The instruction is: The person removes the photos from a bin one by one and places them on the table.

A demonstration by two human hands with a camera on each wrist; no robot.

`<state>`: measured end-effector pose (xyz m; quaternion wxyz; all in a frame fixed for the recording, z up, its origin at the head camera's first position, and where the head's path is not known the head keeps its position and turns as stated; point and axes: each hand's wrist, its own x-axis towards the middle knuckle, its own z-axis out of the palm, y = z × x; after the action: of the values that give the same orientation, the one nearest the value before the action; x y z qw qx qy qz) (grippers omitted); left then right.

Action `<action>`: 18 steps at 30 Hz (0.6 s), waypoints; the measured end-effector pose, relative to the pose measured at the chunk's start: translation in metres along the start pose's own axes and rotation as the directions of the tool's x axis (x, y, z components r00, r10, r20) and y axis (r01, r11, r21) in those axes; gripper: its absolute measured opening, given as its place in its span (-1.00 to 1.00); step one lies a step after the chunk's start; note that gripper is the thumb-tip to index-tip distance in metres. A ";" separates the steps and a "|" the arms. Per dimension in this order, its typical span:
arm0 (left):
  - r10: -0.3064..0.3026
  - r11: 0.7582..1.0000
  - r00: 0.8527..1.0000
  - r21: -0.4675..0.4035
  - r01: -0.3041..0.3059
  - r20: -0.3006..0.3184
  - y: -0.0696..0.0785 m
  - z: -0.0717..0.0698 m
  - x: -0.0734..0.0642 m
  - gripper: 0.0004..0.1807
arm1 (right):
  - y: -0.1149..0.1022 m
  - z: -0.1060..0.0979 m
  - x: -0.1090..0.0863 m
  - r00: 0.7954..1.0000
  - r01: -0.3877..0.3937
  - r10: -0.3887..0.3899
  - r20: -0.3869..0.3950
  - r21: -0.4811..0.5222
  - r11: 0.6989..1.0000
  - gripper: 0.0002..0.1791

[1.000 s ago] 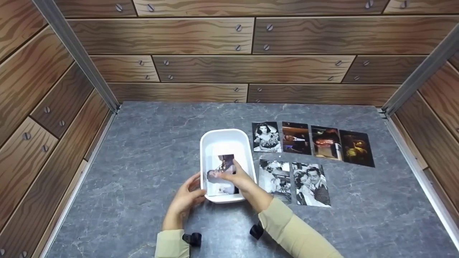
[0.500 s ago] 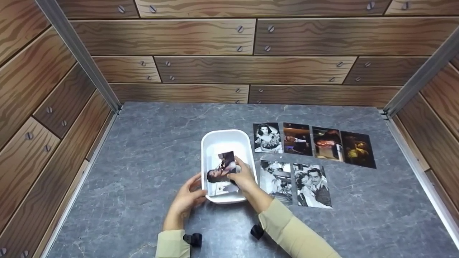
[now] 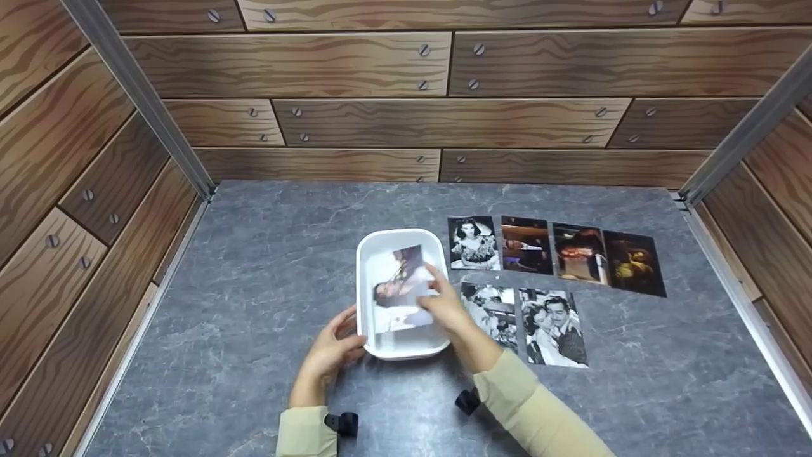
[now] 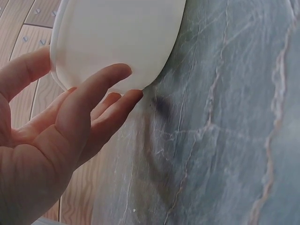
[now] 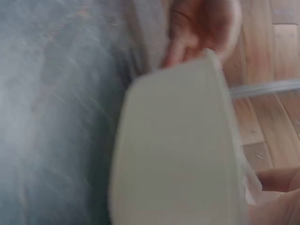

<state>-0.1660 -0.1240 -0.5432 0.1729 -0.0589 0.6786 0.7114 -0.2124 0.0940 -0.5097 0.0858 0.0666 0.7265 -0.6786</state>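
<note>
A glossy colour photo card [image 3: 403, 285], blurred and tilted, shows over the inside of a white plastic tub [image 3: 363, 266]. At its right edge, my right hand [image 3: 444, 304] pinches it between thumb and fingers. Beyond the tub's wall in the right wrist view, part of that hand [image 5: 276, 201] appears, with the card mostly hidden. My left hand [image 3: 330, 346] holds the tub's near left corner. Seen from the left wrist, its thumb [image 4: 105, 77] lies against the outer wall and a finger [image 4: 28, 70] reaches the rim.
Right of the tub, photo cards lie in two rows on the grey marbled table [image 3: 279, 254]. The back row has a black-and-white portrait [image 3: 473, 244] and dark colour prints [image 3: 577, 252]. A couple's photo [image 3: 554, 328] is in the front row. Wood-plank panels [image 3: 355, 120] enclose the table.
My right hand has drawn the photo card up from the tub's near end, away from me and slightly right. The left hand has stayed at the corner.
</note>
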 end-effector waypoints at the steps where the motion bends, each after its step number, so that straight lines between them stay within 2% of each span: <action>1: 0.000 1.000 1.000 0.001 0.000 0.001 0.000 0.000 0.000 -0.20 | -0.003 -0.007 -0.001 1.000 0.003 -0.003 -0.005 0.023 1.000 -0.14; 5: -0.006 1.000 1.000 0.006 0.006 0.001 0.000 -0.001 0.000 -0.20 | -0.010 -0.042 -0.005 0.999 0.005 0.000 -0.051 0.094 0.996 -0.17; 8: -0.010 1.000 1.000 0.017 0.010 -0.003 0.000 -0.001 -0.001 -0.19 | -0.009 -0.075 -0.008 0.993 0.049 -0.037 -0.109 0.110 0.993 -0.18; 12: -0.017 1.000 1.000 0.019 0.017 -0.007 0.000 -0.001 -0.002 -0.19 | -0.003 -0.125 -0.014 0.984 0.062 -0.036 -0.173 0.143 0.988 -0.17; 18: -0.006 1.000 1.000 0.008 0.007 -0.015 0.001 -0.002 -0.002 -0.20 | 0.014 -0.200 -0.025 0.968 -0.028 0.056 -0.246 0.117 0.993 -0.14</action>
<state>-0.1647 -0.1267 -0.5420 0.1705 -0.0657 0.6824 0.7078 -0.1918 0.2949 -0.5051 0.0044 0.1715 0.6904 -0.7028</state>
